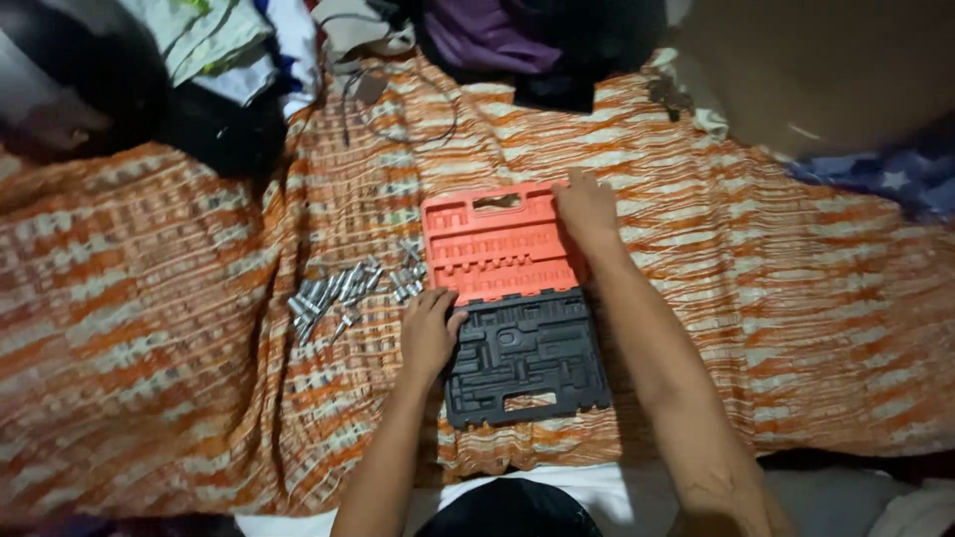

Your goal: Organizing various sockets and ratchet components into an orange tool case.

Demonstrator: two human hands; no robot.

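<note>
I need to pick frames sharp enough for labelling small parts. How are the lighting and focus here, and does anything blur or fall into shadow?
Head view: warm, dim light, evenly soft over the orange striped cloth; the open tool case and both hands, left hand and right hand, read clearly; the metal sockets glint but smear together; the top-left corner falls into dark shadow; slight wide-angle bending at the edges.

We can't size the small silver metal sockets [338,293] left of centre: too small, blurred. Dark rounded helmet-like object [70,75], upper left, cut by the frame edge. Both forearms run off the bottom.
</note>
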